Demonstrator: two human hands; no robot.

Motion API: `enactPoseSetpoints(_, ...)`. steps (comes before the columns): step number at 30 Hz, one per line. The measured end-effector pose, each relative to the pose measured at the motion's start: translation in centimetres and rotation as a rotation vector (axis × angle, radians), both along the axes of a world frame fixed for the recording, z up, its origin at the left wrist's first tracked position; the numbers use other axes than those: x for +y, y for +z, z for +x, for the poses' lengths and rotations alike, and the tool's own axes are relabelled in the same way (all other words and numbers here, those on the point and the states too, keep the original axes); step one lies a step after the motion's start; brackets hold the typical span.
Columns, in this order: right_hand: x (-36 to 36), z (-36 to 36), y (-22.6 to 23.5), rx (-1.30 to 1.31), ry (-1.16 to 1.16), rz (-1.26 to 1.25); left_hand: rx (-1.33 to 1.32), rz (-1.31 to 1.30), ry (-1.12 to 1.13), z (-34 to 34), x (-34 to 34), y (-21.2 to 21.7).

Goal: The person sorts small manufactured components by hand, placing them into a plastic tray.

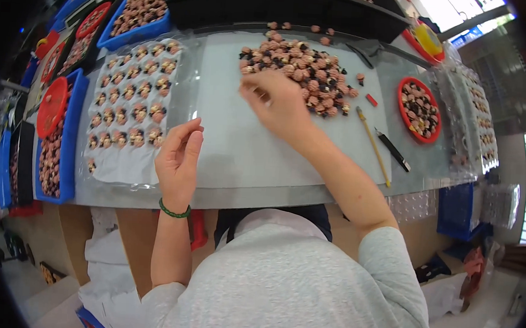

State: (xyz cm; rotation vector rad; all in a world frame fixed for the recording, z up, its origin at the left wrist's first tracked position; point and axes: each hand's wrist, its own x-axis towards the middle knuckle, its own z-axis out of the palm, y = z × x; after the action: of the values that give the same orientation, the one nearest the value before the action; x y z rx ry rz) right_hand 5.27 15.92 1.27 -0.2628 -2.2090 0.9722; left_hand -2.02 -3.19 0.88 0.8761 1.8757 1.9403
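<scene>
The right hand (273, 101) is at the near left edge of the pile (318, 76) of small pink, black and cream pieces, which spreads beyond its fingers and to their right. Those fingers are bent in toward the thumb; whether they pinch a piece I cannot tell. The left hand (179, 158) is nearer the body, its fingers loosely curved and the thumb just apart from their tips — a green band (175, 211) circles the wrist.

Just left of the left fingers lies the tray (127, 168), with pieces set in rows; farther left is a blue bin (67, 175). Under both hands is the white mat (239, 150). Well right of the right fingers are a red block (372, 100), a pencil (374, 146), a knife (394, 150) and a red bowl (422, 137) of pieces; beyond them, past the pile, stands a black bin (286, 10).
</scene>
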Motion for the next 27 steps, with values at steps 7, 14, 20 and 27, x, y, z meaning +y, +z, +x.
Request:
enactPoseSetpoints(7, -5.5, 4.9, 0.5, -0.031, 0.152, -0.762, -0.454, 0.013, -0.293, 0.9, 2.9, -1.5)
enactPoseSetpoints(14, -5.9, 6.1, -1.9, -0.028, 0.204, -1.263, -0.502, 0.013, -0.21, 2.7, 3.5, -1.1)
enactPoseSetpoints(20, -6.1, 6.6, -1.9, 0.069, 0.139, -1.204, -0.472, 0.012, -0.175, 2.7, 4.0, -1.1)
enactPoseSetpoints(27, -6.7, 6.4, -2.3, 0.138, 0.081, -1.094, -0.595, 0.035, -0.24, 2.5, 3.5, -1.4)
